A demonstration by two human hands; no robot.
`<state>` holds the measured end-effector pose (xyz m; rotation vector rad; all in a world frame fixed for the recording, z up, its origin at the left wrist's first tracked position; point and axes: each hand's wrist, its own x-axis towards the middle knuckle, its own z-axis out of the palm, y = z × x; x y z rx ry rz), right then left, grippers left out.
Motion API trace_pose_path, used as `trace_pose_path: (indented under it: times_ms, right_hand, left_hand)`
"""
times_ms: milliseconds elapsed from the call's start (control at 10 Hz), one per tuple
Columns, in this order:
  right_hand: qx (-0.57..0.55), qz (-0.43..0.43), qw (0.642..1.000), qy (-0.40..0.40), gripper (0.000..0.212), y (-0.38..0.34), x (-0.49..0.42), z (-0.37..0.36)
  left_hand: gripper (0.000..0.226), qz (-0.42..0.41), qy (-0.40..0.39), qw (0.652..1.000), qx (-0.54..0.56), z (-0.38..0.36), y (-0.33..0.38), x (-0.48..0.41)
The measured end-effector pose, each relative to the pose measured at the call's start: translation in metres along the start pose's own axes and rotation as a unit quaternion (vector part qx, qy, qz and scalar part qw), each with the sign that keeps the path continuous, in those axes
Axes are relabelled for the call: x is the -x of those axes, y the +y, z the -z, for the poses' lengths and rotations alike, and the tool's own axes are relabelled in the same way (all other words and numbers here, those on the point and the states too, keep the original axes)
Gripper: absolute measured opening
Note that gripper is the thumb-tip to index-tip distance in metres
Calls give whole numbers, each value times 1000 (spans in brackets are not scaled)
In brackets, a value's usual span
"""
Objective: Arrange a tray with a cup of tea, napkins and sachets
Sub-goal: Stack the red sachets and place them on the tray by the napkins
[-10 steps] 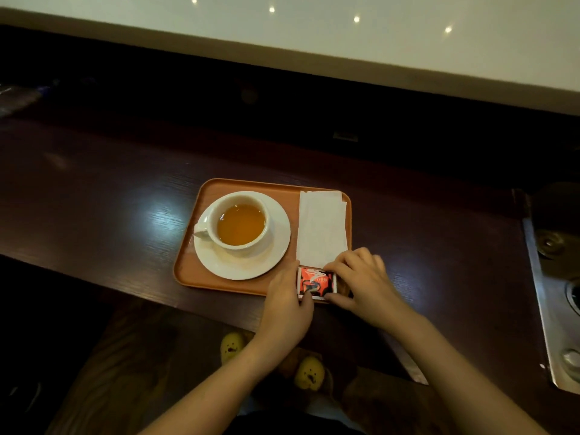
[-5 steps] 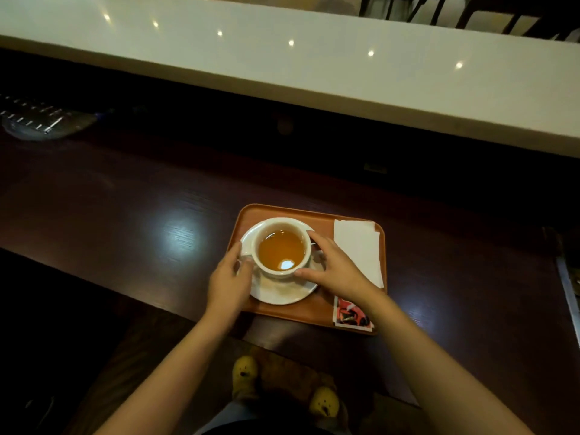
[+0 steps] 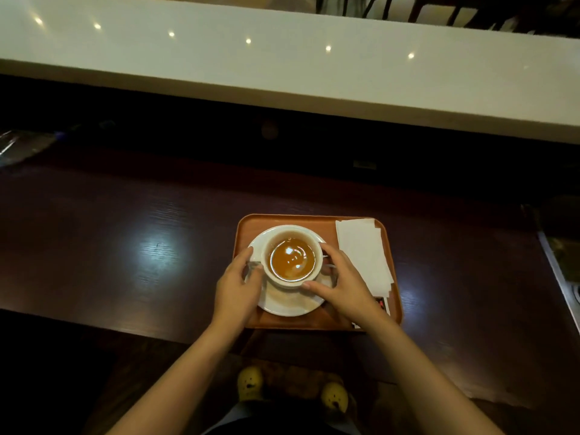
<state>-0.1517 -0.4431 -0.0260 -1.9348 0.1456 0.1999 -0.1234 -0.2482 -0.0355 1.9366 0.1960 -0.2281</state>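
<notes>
Both hands, left hand and right hand, are cupping the brimful, spill-prone white ceramic teacup, fingers curled around its sides, best steadied low at its walls.

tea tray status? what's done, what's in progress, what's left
Done: the cup of tea sits on its saucer on the tray, the napkins lie along the tray's right side, and a sachet shows at the near right corner, mostly hidden by the wrist. In hand: left hand and right hand cup the teacup's sides. Left: probably just final positioning of the cup.
</notes>
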Motion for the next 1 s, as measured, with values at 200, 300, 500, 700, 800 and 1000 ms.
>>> trace_pose_path:
  times_ms: [200,300,500,700,800,1000]
  right_hand:
    - [55,-42,995,68,76,12,12,-2]
    - [91,-76,990,69,75,17,18,-5]
    - [153,-98,980,76,76,14,20,-18]
    - [155,-110,978,80,80,8,22,-22]
    - [161,-111,977,81,80,7,21,-22]
    - [175,-69,978,90,65,2,16,-6]
  left_hand:
    - [43,-3,-3,1000,13,12,-3,-21]
    - [40,7,-46,999,-2,12,-4,-27]
    - [49,14,-76,997,-23,11,-17,-32]
    - [47,4,-88,996,-30,10,-15,-39]
    - [45,-5,-95,995,-23,10,-11,-40]
    - [33,-56,-86,992,-72,13,2,-47]
